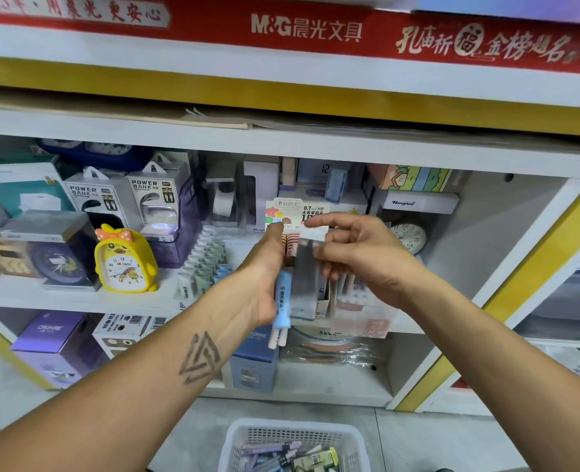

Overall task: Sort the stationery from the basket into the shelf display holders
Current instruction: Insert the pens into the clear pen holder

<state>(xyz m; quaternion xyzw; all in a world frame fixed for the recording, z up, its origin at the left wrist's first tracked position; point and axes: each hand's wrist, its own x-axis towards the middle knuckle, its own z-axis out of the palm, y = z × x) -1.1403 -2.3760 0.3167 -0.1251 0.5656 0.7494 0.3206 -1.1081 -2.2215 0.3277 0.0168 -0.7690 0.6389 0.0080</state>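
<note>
My left hand [264, 267] is raised at the middle shelf and grips a bundle of stationery: a blue tube-shaped item [282, 303] with white ends below, and striped pink pieces at the top. My right hand [356, 257] pinches a clear flat packet [304, 281] next to it, thumb and forefinger at its upper edge. Both hands are in front of a clear display holder [360, 321] with pink-labelled items. To the left stands a holder of white and green tubes [201, 264]. The white mesh basket [295, 444] with several pens sits on the floor below.
A yellow duck alarm clock [123, 260], power bank boxes [125, 199], a round clock [409, 235] and boxed goods fill the middle shelf. Purple and blue boxes [48, 338] occupy the lower shelf. A yellow-edged shelf frame [506, 294] rises at the right.
</note>
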